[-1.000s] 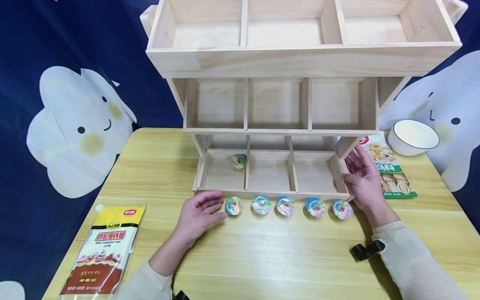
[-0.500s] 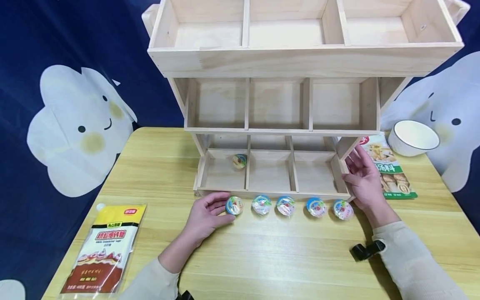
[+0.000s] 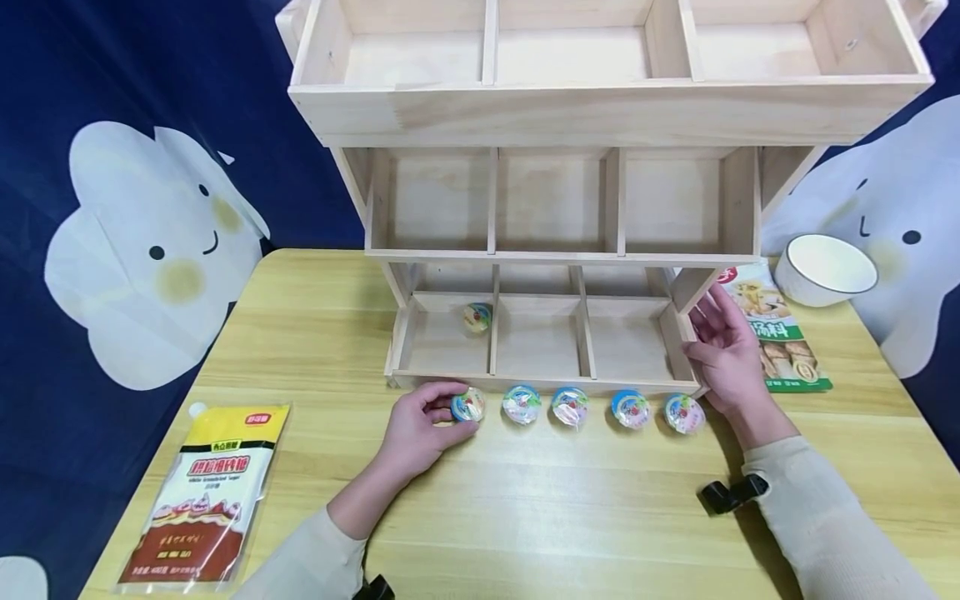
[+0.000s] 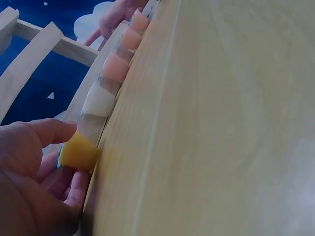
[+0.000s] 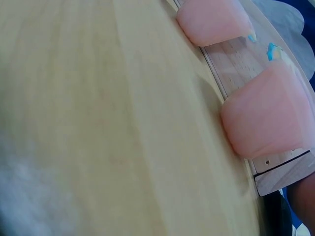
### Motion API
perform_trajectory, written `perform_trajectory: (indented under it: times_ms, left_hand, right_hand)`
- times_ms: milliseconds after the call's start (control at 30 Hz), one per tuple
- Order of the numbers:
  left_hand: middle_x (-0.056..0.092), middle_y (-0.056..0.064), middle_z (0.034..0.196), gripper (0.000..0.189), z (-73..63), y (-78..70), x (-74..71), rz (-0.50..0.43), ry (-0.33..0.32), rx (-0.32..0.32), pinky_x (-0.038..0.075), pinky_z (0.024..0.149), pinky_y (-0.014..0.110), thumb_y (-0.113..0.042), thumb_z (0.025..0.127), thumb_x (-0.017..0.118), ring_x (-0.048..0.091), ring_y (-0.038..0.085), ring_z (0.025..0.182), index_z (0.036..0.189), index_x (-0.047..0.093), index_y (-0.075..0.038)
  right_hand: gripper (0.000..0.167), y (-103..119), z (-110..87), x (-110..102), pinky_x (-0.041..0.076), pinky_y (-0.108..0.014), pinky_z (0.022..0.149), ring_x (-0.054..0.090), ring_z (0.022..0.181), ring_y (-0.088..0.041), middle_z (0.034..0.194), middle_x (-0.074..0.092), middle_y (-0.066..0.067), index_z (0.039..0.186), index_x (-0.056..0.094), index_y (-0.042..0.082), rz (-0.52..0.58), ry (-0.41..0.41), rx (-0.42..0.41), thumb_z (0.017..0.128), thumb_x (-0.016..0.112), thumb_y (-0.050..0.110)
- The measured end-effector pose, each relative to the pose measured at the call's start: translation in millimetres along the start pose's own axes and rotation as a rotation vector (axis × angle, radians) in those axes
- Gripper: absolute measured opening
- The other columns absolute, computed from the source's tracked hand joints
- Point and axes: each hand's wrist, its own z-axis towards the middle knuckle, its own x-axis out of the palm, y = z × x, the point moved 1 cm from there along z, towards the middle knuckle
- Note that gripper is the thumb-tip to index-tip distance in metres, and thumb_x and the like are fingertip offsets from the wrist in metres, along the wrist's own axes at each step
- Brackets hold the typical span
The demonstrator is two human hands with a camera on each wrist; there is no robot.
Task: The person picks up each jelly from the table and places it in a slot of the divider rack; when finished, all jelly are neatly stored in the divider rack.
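My left hand (image 3: 422, 427) has its thumb and fingers around the yellow jelly cup (image 4: 78, 151) at the left end of a row on the table. To its right along the rack's front stand a whitish jelly cup (image 4: 98, 100) and several pink ones, the rightmost pink jelly cup (image 5: 269, 112) being large in the right wrist view. Another jelly cup (image 3: 477, 317) lies in the bottom left compartment of the wooden rack (image 3: 525, 117). My right hand (image 3: 729, 354) rests against the rack's lower right side, fingers extended, thumb touching the panel.
The three-tier rack, each tier split into three compartments, overhangs the back of the table (image 3: 540, 500). At left lies a sugar bag (image 3: 206, 492). A green and white food packet (image 3: 780, 333) and a white bowl (image 3: 825, 271) are behind my right hand.
My left hand has moved right to the yellow jelly cup and closed its thumb and fingers about it. The right hand has stayed at the rack's side.
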Motion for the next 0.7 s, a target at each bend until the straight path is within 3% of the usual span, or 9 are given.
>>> perform_trajectory:
  times_ms: [167,333,533,700]
  left_hand:
    - [0.065,0.014,0.109,0.045,-0.1,0.3,-3.3,0.023,0.047,0.017,0.056,0.076,0.024,0.013,0.073,0.079,0.065,0.023,0.089,0.116,0.069,0.003]
    - [0.066,0.015,0.11,0.046,0.1,0.1,-5.0,0.058,0.086,0.077,0.055,0.074,0.022,0.011,0.075,0.078,0.063,0.024,0.09,0.119,0.068,0.004]
    - [0.066,0.012,0.104,0.053,0.2,1.2,-1.2,0.075,0.063,0.111,0.053,0.068,0.023,0.005,0.07,0.087,0.06,0.025,0.085,0.119,0.068,-0.001]
    - [0.065,0.013,0.105,0.048,0.4,4.4,-1.4,0.078,0.051,0.116,0.053,0.069,0.022,0.011,0.073,0.08,0.061,0.024,0.085,0.118,0.068,-0.001]
  right_hand:
    - [0.1,-0.4,-0.2,0.3,0.038,-0.029,0.109,0.043,0.135,-0.03,0.149,0.044,-0.02,0.153,0.039,0.006,0.007,-0.005,-0.006,0.066,0.029,-0.041]
    - [0.1,1.0,0.8,1.9,0.037,-0.029,0.11,0.042,0.137,-0.03,0.15,0.044,-0.019,0.153,0.039,0.007,0.014,-0.005,0.002,0.066,0.029,-0.041]
    - [0.099,2.6,0.0,1.9,0.038,-0.029,0.109,0.043,0.136,-0.029,0.151,0.043,-0.02,0.153,0.039,0.007,0.01,-0.004,0.008,0.067,0.029,-0.04]
    - [0.098,2.3,0.2,2.5,0.037,-0.03,0.11,0.044,0.136,-0.029,0.15,0.044,-0.02,0.152,0.04,0.006,0.009,-0.008,0.006,0.066,0.029,-0.041]
